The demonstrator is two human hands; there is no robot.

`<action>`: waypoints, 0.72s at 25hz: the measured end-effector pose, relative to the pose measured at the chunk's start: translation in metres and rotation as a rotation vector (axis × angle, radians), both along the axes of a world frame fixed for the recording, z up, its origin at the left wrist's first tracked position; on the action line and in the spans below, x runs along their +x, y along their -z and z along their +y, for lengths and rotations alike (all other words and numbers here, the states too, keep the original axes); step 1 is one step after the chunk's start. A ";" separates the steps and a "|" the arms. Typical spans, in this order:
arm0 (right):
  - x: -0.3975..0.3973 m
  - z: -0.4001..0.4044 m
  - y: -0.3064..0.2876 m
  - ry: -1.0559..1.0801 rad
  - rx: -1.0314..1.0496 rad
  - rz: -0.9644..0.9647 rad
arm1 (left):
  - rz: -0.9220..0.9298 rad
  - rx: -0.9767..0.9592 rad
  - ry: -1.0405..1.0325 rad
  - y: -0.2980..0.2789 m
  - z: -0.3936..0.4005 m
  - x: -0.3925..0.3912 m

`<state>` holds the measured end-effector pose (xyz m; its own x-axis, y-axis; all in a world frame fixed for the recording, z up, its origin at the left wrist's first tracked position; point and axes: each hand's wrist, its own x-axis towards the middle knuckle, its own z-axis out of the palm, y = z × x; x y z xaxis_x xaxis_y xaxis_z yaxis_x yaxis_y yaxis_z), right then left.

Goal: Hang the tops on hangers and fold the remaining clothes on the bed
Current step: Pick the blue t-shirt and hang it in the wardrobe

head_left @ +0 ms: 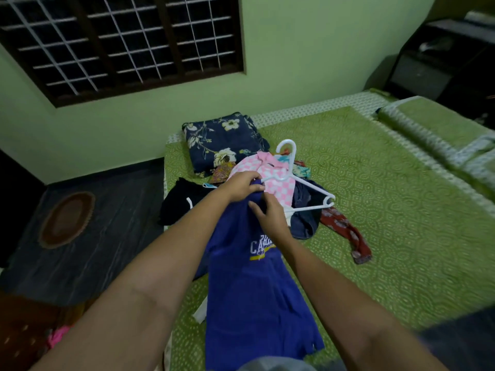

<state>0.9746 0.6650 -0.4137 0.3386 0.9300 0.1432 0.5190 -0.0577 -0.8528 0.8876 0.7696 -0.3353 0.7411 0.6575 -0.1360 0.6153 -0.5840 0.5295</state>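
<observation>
The blue shirt [257,285] hangs down from both hands over the green bed [388,210]. The left hand [242,186] grips its top edge with curled fingers, touching the white hanger [302,183], which points to 2 o'clock. The right hand [269,218], at 5 o'clock from the left one, pinches the shirt cloth. The other clothes [270,180] lie just behind the hands, at 12 o'clock.

On the green patterned bed [375,196], the blue printed T-shirt [249,290] lies nearest; behind it the white plastic hanger [308,184] rests on the pink checked top [276,180], with the folded navy floral cloth [222,140] farthest back.
</observation>
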 end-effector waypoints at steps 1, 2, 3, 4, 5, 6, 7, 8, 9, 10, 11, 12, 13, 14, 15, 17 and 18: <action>-0.004 -0.009 -0.010 0.055 0.050 0.057 | -0.004 0.036 0.013 -0.012 -0.008 0.001; -0.006 -0.020 -0.019 0.115 0.114 0.069 | -0.029 0.073 0.029 -0.023 -0.016 0.001; -0.006 -0.032 -0.026 0.148 0.154 0.048 | -0.056 0.101 0.038 -0.034 -0.023 0.002; -0.005 -0.047 -0.032 0.140 0.156 0.020 | -0.083 0.136 0.058 -0.046 -0.031 0.005; 0.001 -0.061 -0.035 0.090 0.065 -0.031 | -0.103 0.164 0.071 -0.057 -0.037 0.007; 0.011 -0.074 -0.032 0.019 -0.106 -0.132 | -0.125 0.195 0.082 -0.070 -0.042 0.009; 0.023 -0.092 -0.031 -0.033 -0.332 -0.240 | -0.158 0.220 0.091 -0.083 -0.046 0.011; 0.038 -0.111 -0.025 -0.031 -0.517 -0.271 | -0.197 0.247 0.109 -0.095 -0.047 0.010; 0.058 -0.133 -0.017 0.047 -0.618 -0.221 | -0.228 0.263 0.132 -0.104 -0.048 0.009; 0.075 -0.153 -0.019 0.158 -0.643 -0.127 | -0.246 0.275 0.151 -0.110 -0.048 0.006; 0.091 -0.170 -0.029 0.295 -0.622 0.017 | -0.249 0.283 0.168 -0.110 -0.046 0.003; 0.107 -0.183 -0.041 0.431 -0.572 0.193 | -0.240 0.288 0.193 -0.106 -0.046 -0.001; 0.121 -0.195 -0.059 0.521 -0.520 0.327 | -0.230 0.279 0.216 -0.098 -0.047 -0.003; 0.135 -0.206 -0.078 0.583 -0.476 0.378 | -0.222 0.262 0.245 -0.088 -0.050 -0.002; 0.148 -0.214 -0.097 0.616 -0.453 0.350 | -0.202 0.249 0.281 -0.079 -0.055 0.003; 0.166 -0.225 -0.128 0.679 -0.459 0.209 | -0.116 0.269 0.389 -0.065 -0.069 0.027; 0.168 -0.228 -0.141 0.731 -0.458 0.184 | -0.091 0.294 0.434 -0.062 -0.075 0.044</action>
<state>1.1421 0.4375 -0.2730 0.8524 0.4241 -0.3058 0.0754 -0.6784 -0.7308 0.9317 0.6942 -0.2731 0.9536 0.2885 0.0858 0.2432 -0.9065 0.3452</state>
